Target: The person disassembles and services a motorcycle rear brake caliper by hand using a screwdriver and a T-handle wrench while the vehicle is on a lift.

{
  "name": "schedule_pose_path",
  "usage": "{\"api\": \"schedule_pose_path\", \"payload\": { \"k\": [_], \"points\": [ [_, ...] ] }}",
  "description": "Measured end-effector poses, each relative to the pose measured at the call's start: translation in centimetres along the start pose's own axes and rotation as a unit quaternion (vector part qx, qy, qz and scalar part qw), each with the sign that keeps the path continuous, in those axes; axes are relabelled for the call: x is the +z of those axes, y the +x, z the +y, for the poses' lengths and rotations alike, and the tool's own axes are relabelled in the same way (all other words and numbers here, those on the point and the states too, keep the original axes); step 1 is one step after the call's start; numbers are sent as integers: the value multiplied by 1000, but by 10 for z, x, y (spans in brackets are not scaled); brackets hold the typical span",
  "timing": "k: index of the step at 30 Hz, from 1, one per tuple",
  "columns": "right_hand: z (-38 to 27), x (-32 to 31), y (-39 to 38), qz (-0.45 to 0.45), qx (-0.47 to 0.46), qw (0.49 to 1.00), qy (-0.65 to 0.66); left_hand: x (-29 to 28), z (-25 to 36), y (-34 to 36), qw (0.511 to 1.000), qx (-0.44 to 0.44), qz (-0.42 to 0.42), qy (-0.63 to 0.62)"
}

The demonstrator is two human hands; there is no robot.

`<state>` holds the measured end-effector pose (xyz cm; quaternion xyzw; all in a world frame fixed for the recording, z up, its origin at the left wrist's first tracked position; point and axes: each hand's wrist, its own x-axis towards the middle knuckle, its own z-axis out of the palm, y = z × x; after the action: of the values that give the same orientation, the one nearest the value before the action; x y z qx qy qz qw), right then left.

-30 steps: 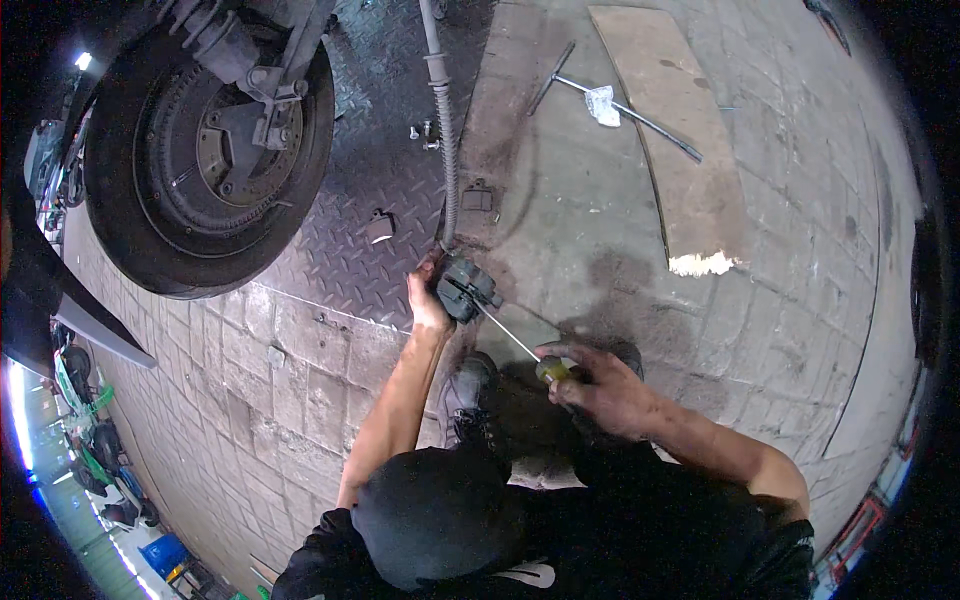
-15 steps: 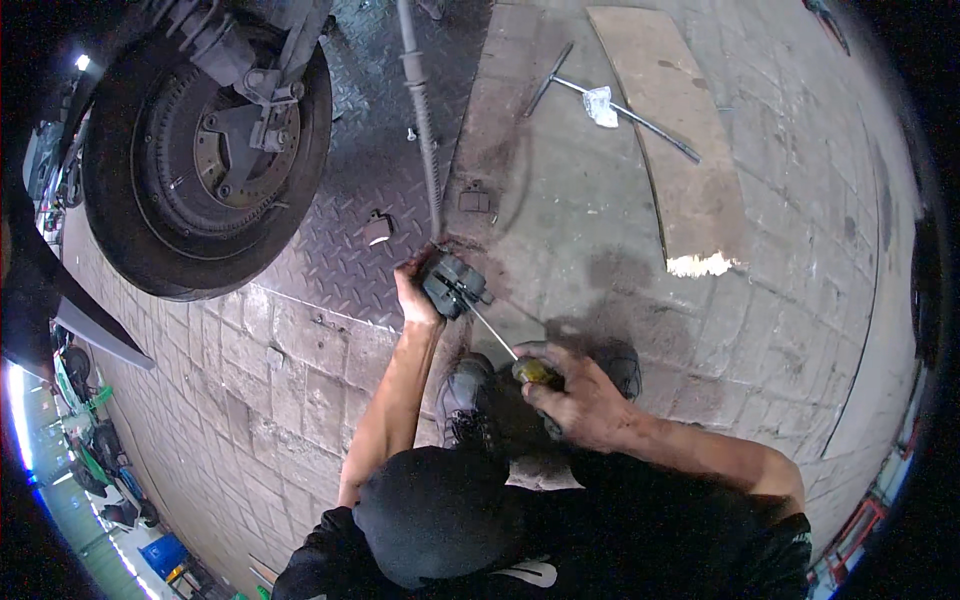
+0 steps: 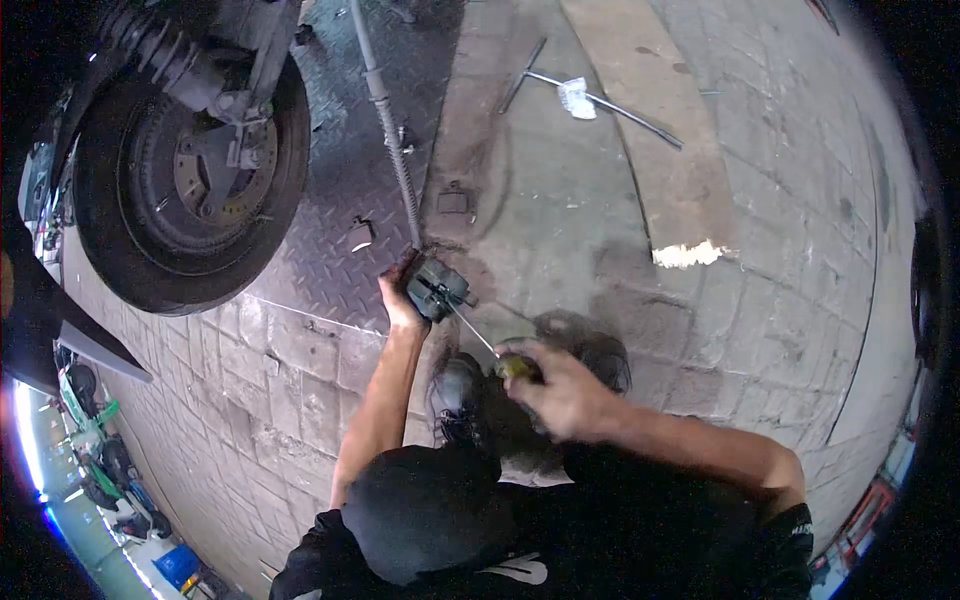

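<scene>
My left hand (image 3: 400,300) is closed round a dark brake caliper (image 3: 434,288) at the lower end of a grey hose (image 3: 400,170) in a coiled sleeve. My right hand (image 3: 548,385) grips the yellow handle of a screwdriver (image 3: 518,368), somewhat blurred. The thin shaft runs up into the caliper's slot; its tip is hidden there. Two brake pads (image 3: 360,236), (image 3: 453,203) lie above the caliper, one on the dark tread plate (image 3: 325,280), the other on the pale floor just right of it.
A wheel (image 3: 115,210) with suspension hangs at upper left. A tan board (image 3: 680,190) lies at upper right, crossed by a T-handle tool (image 3: 640,121) with a white crumpled piece (image 3: 576,97) on it. My boots (image 3: 455,395) are under my hands. Small bikes (image 3: 115,470) stand at far left.
The caliper and both my hands have moved left in the view, the right hand following with the screwdriver still at the caliper. The background has shifted slightly left too.
</scene>
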<state>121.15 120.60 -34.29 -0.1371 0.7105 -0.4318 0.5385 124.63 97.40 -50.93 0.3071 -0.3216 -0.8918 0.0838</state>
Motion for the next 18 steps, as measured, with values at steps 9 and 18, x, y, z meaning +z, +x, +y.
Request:
{"api": "schedule_pose_path", "payload": {
  "k": [9, 18],
  "points": [
    [-10, -102, -48, 28, 5, 999, -37, -1, 24, -20, 984, -127, -20, -120],
    [146, -69, 19, 270, 45, 920, -280, 35, 36, -24, 970, -155, -64, -175]
  ]
}}
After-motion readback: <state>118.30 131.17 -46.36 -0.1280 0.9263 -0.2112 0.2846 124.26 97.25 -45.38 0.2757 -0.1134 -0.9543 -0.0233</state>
